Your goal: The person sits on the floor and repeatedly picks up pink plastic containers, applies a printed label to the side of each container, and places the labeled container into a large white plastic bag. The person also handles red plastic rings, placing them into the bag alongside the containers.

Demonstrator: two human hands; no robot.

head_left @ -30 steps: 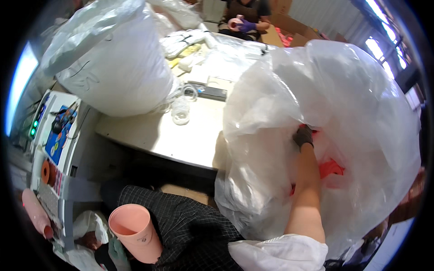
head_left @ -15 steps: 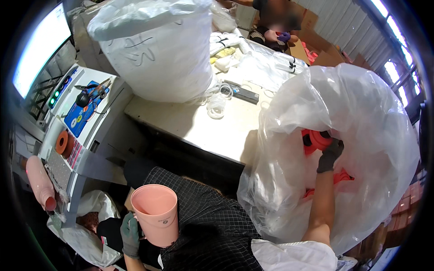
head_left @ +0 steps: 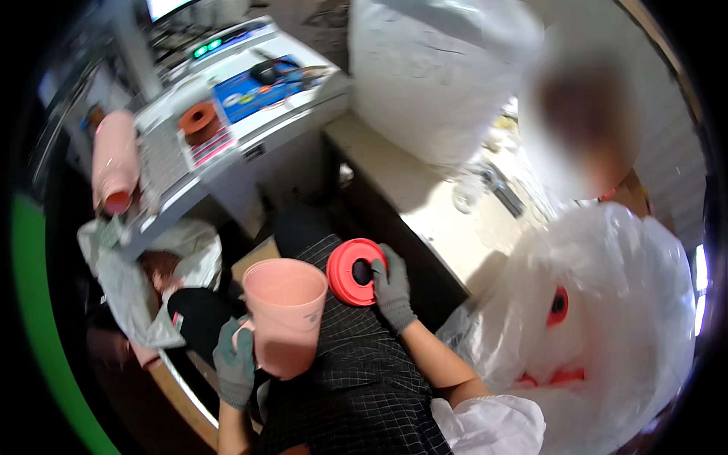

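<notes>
My left hand (head_left: 235, 365), in a grey glove, is closed round the handle of a pink pitcher (head_left: 285, 334). The pitcher stands upright over my lap, its wide mouth uncovered. Just right of its rim, my right hand (head_left: 393, 288), gloved too, grips a round red lid (head_left: 341, 277) with a black centre. The lid is tilted with a flat face toward me and appears close to the pitcher but apart from it. More red lids (head_left: 559, 305) lie inside a large clear plastic bag (head_left: 629, 318) at the right.
A white machine (head_left: 296, 114) with tools and an orange tape roll (head_left: 199, 121) stands at the left, a pink bottle-shaped vessel (head_left: 116, 163) at its edge. Below hangs a white bag (head_left: 136, 303). A big white sack (head_left: 432, 83) sits on the pale table (head_left: 436, 227).
My right hand has come out of the clear bag with a red lid and moved left to the pitcher. The view has turned left; the left hand still holds the pitcher.
</notes>
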